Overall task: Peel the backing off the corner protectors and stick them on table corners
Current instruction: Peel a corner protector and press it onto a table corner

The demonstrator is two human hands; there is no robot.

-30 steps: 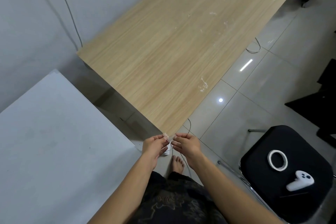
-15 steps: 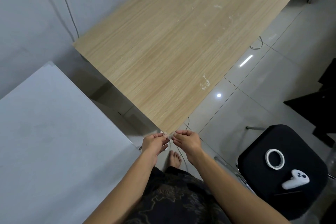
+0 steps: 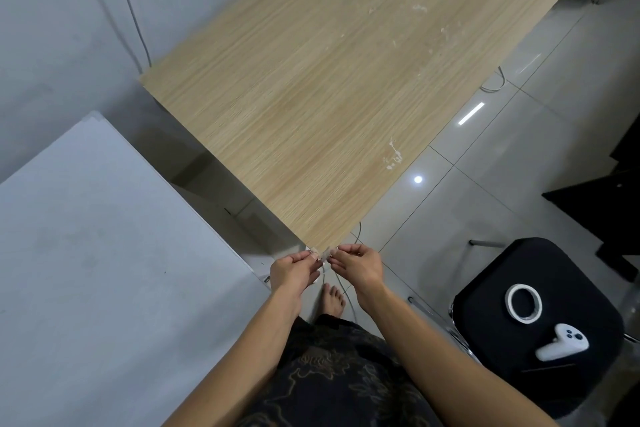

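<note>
A light wooden table (image 3: 332, 107) stretches away from me, its near corner pointing at my body. A small clear corner protector (image 3: 325, 255) sits against that corner, mostly hidden by my fingers. My left hand (image 3: 294, 270) pinches it from the left side. My right hand (image 3: 358, 265) pinches it from the right, fingertips touching the table edge. Whether any backing is still on it cannot be made out.
A white table (image 3: 104, 270) fills the lower left. A black stool (image 3: 540, 329) at the right carries a roll of white tape (image 3: 523, 303) and a white controller (image 3: 561, 346). Grey wall at left, tiled floor with cables, my bare foot (image 3: 333, 298) below the corner.
Both hands stay pinched at the table's near corner. The view has shifted slightly, so the corner and hands sit a little higher in the frame.
</note>
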